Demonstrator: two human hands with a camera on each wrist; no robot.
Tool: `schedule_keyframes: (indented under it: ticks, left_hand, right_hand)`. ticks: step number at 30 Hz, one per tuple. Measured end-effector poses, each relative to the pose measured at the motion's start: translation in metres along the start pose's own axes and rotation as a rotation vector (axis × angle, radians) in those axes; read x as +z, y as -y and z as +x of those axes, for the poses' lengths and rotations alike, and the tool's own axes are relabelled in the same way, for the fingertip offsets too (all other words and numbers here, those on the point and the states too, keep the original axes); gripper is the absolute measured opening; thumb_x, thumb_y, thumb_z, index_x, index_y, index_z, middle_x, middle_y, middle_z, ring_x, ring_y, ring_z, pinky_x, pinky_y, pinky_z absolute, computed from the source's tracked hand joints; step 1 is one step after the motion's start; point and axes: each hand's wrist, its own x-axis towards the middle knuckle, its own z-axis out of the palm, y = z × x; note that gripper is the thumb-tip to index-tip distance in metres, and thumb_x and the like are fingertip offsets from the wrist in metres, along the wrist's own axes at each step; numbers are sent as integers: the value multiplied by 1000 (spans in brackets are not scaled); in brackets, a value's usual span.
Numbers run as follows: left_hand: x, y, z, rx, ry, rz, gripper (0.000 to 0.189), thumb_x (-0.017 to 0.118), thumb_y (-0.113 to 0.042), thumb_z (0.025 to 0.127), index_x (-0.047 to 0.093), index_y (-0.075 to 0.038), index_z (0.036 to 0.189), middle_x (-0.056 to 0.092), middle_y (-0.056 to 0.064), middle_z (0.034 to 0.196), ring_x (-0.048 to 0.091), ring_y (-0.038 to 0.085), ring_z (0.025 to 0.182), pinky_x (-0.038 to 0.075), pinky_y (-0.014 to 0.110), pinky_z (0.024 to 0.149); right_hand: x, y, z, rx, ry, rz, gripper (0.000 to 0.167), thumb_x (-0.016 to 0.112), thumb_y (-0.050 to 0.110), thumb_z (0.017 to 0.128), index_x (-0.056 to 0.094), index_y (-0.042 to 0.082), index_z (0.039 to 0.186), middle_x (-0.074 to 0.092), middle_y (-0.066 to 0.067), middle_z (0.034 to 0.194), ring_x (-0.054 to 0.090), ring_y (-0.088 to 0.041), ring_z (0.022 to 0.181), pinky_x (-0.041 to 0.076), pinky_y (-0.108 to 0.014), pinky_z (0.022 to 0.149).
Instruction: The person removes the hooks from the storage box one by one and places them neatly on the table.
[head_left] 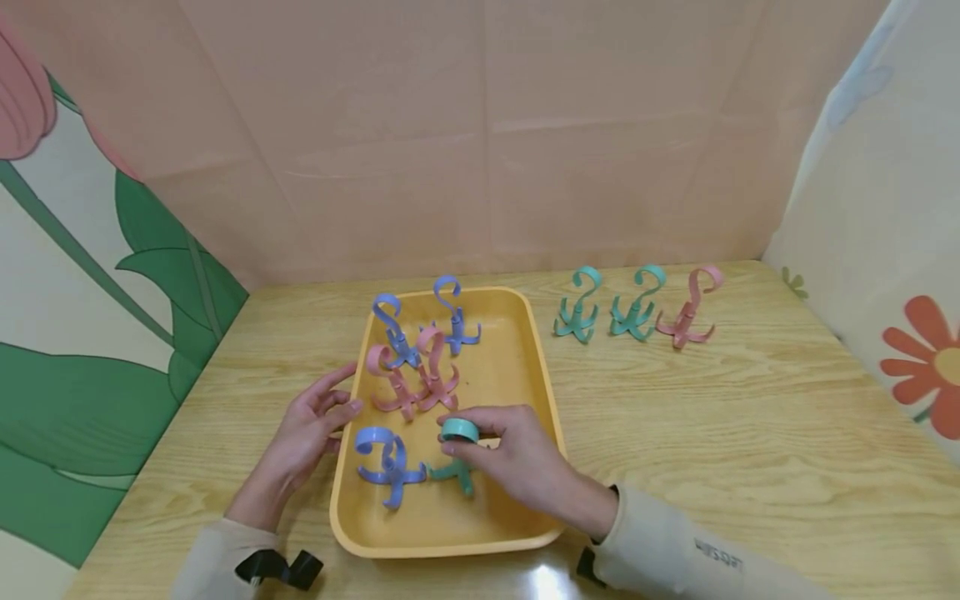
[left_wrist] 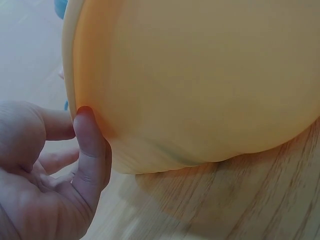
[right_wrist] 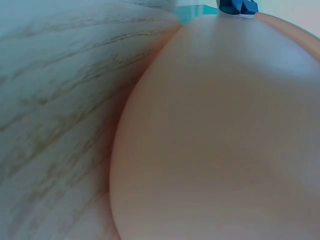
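In the head view, my right hand [head_left: 525, 458] pinches the curled top of a green multi-prong hook [head_left: 461, 430] between thumb and fingers. Its prongs stand low inside the yellow tray [head_left: 450, 546], close to a blue hook [head_left: 392, 467]. My left hand [head_left: 303, 433] holds the tray's left rim; the left wrist view shows its fingers [left_wrist: 92, 135] at the edge and outer wall. Farther back in the tray are two pink hooks [head_left: 437, 379] and two blue hooks [head_left: 456, 329]. A pale curved surface [right_wrist: 215, 125] fills much of the right wrist view, where my right hand is hidden.
On the wooden table [head_left: 712, 433], right of the tray, two green hooks [head_left: 633, 317] and a pink hook [head_left: 684, 323] stand in a row near the back. A pinkish sheet [head_left: 480, 150] hangs behind. Patterned panels [head_left: 900, 250] flank the table.
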Motion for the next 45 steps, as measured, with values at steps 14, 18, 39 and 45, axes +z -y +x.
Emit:
schedule_keyframes:
  ticks: [14,18,39,45]
  left_hand:
    - [1,0,0,-3,-1,2,59,59,-11,102,37,-19,156,53,15,113,67,22,88,59,31,60]
    - [0,-2,-1,4,3,1,60,59,-11,102,36,-18,157,54,15,113,67,21,88,58,30,58]
    - [0,0,-1,15,7,-21,59,60,-9,102,37,-17,156,54,15,112,68,23,88,60,33,61]
    - [0,3,0,21,11,-32,59,60,-9,101,38,-18,155,55,19,115,69,21,85,60,34,61]
  right_hand:
    - [-3,3,-2,40,5,54,12,77,8,89,77,8,101,74,4,91,71,-14,87,60,-34,76]
    - [-6,3,-2,69,-16,83,13,77,7,89,76,7,101,74,3,93,71,-15,85,61,-34,71]
    - [-54,14,2,-100,-197,126,25,74,0,89,73,3,114,74,-7,99,72,-23,91,60,-34,79]
    - [-78,18,-1,-139,-250,182,23,72,-4,90,72,-3,114,72,-12,100,71,-21,89,60,-31,76]
